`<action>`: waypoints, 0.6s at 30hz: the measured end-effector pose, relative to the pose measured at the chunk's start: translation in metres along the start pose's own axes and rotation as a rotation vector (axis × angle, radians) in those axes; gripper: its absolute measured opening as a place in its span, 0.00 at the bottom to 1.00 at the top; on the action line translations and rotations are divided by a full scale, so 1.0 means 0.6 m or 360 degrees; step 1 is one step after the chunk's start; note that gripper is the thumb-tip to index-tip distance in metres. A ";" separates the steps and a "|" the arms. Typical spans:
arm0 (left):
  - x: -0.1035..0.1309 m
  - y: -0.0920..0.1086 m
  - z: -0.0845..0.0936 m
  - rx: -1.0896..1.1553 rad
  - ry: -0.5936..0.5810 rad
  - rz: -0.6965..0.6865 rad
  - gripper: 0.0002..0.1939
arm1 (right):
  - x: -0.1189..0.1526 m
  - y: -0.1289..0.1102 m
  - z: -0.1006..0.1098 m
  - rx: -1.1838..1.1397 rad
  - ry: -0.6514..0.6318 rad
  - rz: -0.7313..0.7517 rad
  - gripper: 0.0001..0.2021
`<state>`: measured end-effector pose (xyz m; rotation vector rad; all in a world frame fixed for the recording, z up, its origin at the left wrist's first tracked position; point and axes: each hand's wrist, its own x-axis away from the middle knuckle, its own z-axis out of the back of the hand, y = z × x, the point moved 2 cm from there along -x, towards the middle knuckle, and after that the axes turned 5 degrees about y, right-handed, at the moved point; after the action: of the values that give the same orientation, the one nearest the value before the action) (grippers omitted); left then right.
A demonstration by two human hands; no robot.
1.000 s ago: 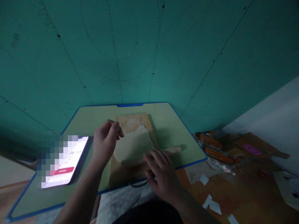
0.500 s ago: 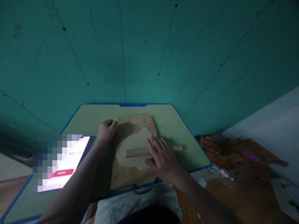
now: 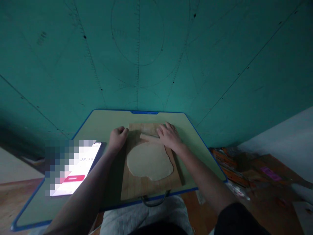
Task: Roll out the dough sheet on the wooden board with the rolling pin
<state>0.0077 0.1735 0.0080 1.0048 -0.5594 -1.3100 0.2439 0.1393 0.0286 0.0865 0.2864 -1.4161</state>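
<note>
A flat, roundish sheet of dough (image 3: 149,161) lies on a wooden cutting board (image 3: 138,190). Across the dough's far edge rests a short wooden rolling pin (image 3: 149,138), slightly slanted. My right hand (image 3: 170,134) is over the pin's right end with fingers curled on it, hiding that end. At the board's far left edge, my left hand (image 3: 118,138) is closed like a fist, thumb side against the edge; its lower fingers are hidden.
The board lies on a small blue-edged table (image 3: 195,156) with a handle (image 3: 154,203) at its near side. A lit phone (image 3: 80,173) leans at the left. Behind rises a green wall (image 3: 156,75). Flattened cardboard (image 3: 281,166) lies on the floor at right.
My right hand has pushed the rolling pin away from me, from the middle of the dough to its far edge. My left hand stays at the board's edge. The view has shifted slightly.
</note>
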 end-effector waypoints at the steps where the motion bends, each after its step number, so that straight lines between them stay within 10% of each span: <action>1: 0.000 -0.001 -0.001 0.0001 0.0001 -0.0005 0.15 | 0.009 -0.004 0.000 -0.0019 -0.0020 0.0044 0.20; 9: 0.002 -0.003 -0.005 -0.0004 0.0031 -0.0032 0.15 | 0.122 -0.034 0.011 -0.0156 -0.0087 0.0381 0.17; 18: 0.002 0.001 -0.003 -0.0007 0.0039 -0.0033 0.16 | 0.031 -0.002 0.033 -0.0110 -0.0149 -0.0104 0.11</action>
<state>0.0099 0.1731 0.0073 1.0243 -0.5283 -1.3148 0.2481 0.1166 0.0433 -0.0459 0.2624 -1.4692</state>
